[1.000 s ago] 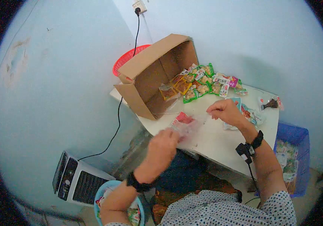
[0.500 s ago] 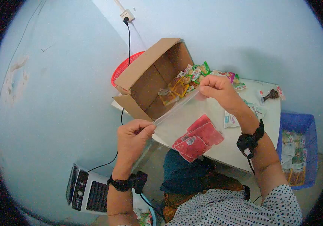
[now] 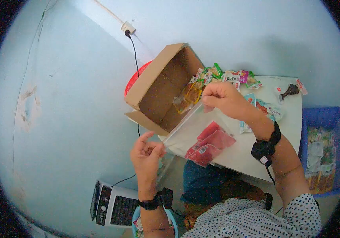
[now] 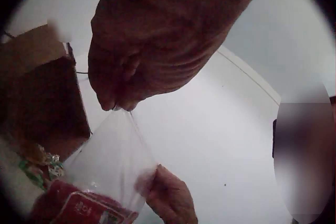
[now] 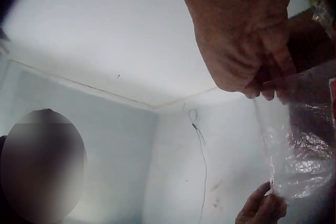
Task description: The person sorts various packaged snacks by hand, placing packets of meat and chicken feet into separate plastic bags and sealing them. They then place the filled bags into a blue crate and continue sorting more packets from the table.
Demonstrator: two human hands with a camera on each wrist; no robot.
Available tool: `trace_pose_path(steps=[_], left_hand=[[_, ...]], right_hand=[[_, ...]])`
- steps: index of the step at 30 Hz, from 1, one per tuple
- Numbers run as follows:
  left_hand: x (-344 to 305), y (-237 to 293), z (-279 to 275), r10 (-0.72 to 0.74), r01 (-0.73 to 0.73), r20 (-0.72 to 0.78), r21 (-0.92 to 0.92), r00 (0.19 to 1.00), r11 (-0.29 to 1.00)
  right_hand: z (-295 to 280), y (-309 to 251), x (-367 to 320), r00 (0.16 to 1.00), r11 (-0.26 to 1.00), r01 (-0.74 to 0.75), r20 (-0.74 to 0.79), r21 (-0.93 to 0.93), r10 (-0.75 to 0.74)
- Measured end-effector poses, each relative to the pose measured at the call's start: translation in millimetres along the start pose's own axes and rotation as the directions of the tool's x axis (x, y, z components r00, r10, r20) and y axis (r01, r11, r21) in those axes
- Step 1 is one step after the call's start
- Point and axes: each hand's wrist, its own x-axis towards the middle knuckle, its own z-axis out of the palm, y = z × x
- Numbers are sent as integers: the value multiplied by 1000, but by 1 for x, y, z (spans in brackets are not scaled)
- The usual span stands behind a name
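Farthest left, a white-and-black appliance [image 3: 128, 210] with a dark grille stands on the near, left side of the cardboard box [image 3: 156, 73]. A red basket [image 3: 132, 81] shows behind that box, on its left. The left hand [image 3: 145, 154] is on the near side of the box, its thumb and a curled finger pinching one upper corner of a clear bag [image 3: 184, 129], the index finger lifted away; a light blue tub [image 3: 174, 226] sits below, nearer the person than the box. The box lies on its side, its opening toward yellow-edged packets [image 3: 193, 93]. Stretched between the hands, the bag hangs just on the near side of the box, with red packets [image 3: 207, 144] inside. The right hand [image 3: 229, 101], right of the box, pinches the other upper corner between thumb and curled fingers. Beyond it, pale blue packets [image 3: 271, 109] and a clear pack with dark contents [image 3: 290, 92] lie on the white table [image 3: 241, 154], farther right of the box. A blue crate [image 3: 320, 115] of packets stands farthest right of it.
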Motion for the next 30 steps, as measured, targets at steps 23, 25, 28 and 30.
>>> trace_pose_path(steps=[23,25,28,30], left_hand=[[11,16,64,508,-503,198,640,839,581],[11,15,64,565,-538,212,673,797,507],[11,14,64,610,-570,242,702,755,427],[9,14,63,623,-588,253,692,741,418]], right_hand=[[15,-21,-8,988,972,141,-35,-188,-150],[16,-20,-8,989,976,138,-37,-167,-146],[15,-20,-10,978,960,210,25,-186,-209],[15,-22,-12,970,944,242,71,-225,-232]])
